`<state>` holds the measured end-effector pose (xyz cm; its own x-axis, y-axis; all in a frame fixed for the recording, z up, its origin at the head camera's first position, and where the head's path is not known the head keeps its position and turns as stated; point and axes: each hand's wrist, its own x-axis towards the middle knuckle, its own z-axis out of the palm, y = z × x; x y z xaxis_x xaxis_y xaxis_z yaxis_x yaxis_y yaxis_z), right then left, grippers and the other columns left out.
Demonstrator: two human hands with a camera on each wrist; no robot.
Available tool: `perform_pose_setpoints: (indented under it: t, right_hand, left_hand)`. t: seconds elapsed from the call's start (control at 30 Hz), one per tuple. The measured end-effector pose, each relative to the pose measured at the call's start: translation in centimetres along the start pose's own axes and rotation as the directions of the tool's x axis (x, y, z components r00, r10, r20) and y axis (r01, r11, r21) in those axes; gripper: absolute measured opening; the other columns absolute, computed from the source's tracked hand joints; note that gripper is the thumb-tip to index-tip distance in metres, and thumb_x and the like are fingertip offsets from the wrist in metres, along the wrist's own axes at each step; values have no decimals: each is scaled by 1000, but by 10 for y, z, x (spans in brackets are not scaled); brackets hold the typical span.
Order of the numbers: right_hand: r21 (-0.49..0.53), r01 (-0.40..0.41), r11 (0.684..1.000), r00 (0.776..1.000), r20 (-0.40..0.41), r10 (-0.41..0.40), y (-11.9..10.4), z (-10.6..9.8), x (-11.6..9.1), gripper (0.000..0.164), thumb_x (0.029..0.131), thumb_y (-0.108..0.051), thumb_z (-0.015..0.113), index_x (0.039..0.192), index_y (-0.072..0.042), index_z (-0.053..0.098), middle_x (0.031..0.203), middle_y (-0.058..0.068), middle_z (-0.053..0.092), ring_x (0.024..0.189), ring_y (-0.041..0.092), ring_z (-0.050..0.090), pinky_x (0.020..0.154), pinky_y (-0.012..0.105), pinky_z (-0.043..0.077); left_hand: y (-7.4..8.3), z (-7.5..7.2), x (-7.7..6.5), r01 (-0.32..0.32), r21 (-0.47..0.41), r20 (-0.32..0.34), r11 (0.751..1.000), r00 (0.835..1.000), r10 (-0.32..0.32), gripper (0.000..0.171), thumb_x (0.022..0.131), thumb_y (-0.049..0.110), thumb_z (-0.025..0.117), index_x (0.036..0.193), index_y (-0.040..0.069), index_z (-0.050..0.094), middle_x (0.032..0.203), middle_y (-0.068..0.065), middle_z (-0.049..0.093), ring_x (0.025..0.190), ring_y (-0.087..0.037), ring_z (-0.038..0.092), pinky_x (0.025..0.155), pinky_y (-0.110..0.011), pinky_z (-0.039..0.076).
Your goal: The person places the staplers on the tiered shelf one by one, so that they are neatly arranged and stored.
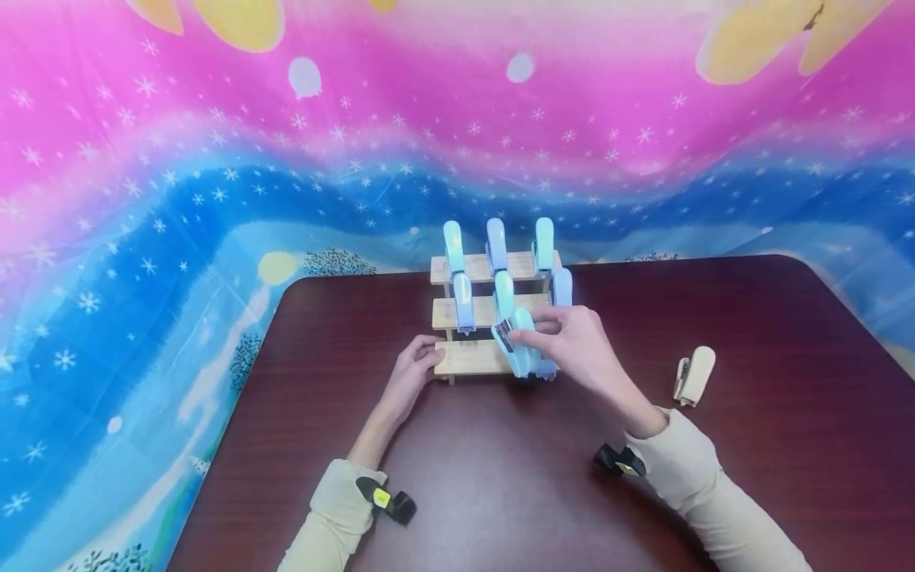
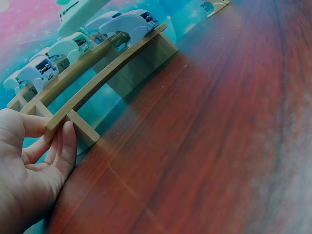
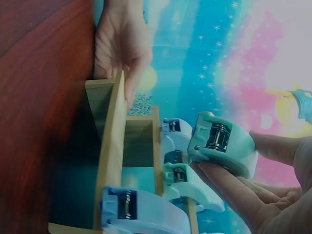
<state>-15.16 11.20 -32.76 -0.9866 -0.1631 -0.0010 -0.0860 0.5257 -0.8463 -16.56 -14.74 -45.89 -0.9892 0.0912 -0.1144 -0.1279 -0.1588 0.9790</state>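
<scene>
A three-step wooden rack [image 1: 465,359] stands on the table, bearing mint and lavender staplers. My left hand [image 1: 411,369] pinches the left end of its lowest step, thumb above and fingers below in the left wrist view. Between thumb and fingers, my right hand [image 1: 579,345] holds a mint stapler [image 3: 226,146], raised over the right part of that step and tilted. A lavender stapler [image 3: 151,212] sits at the right end of the lowest step, partly hidden in the head view. Behind, the middle step carries a lavender stapler [image 1: 464,302] and a mint one [image 1: 503,294], plus another lavender stapler [image 1: 562,284].
Along the top step stand a mint stapler [image 1: 453,246], a lavender one [image 1: 496,245] and a second mint one [image 1: 544,241]. A cream stapler [image 1: 696,376] lies on the dark wood table [image 1: 786,445] at right. A printed cloth [image 1: 400,119] hangs close behind the rack.
</scene>
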Motion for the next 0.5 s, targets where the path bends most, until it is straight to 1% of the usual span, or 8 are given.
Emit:
perform_pose_setpoints:
  t: [0.1, 0.17, 0.3, 0.4, 0.5]
  right_hand:
    - [-11, 9, 1000, 1000, 1, -9, 3, 5, 0, 34, 87, -30, 85, 112, -7, 79, 97, 8, 78, 89, 21, 75, 68, 35, 57]
    - [-31, 30, 999, 1000, -7, -30, 5, 9, 0, 31, 87, -30, 85, 107, -7, 79, 94, 7, 78, 83, 19, 74, 63, 35, 56]
    - [-71, 68, 995, 997, -21, -70, 9, 16, -1, 26, 87, -28, 85, 100, -6, 79, 90, 6, 78, 79, 17, 73, 61, 34, 53]
    - [-100, 93, 991, 995, -15, -94, 10, 21, -1, 23, 88, -25, 85, 97, -5, 79, 83, 4, 76, 73, 17, 69, 60, 32, 50]
    - [-126, 119, 985, 993, 6, -119, 8, 24, 0, 18, 88, -24, 84, 90, -7, 77, 69, -1, 68, 63, 15, 59, 55, 29, 44]
  left_hand:
    - [0, 0, 0, 3, 0, 0, 1000, 1000, -3, 29, 101, 2, 56, 127, -10, 52, 109, -15, 61, 86, -16, 63, 74, -28, 55]
    - [1, 1, 0, 3, 2, -3, 1000, 1000, -3, 29, 101, 2, 56, 127, -10, 52, 109, -15, 61, 86, -16, 63, 74, -28, 55]
    - [0, 1, 0, 5, 7, -4, 1000, 1000, -5, 29, 101, 3, 56, 127, -9, 52, 109, -15, 61, 87, -16, 62, 75, -28, 55]
    - [0, 1, -1, 4, 10, -7, 1000, 1000, -4, 29, 101, 3, 56, 127, -9, 53, 109, -15, 62, 87, -17, 62, 75, -28, 56]
    - [0, 1, 0, 2, 10, -9, 1000, 1000, -2, 29, 101, 3, 56, 127, -9, 53, 108, -15, 62, 87, -16, 63, 74, -28, 56]
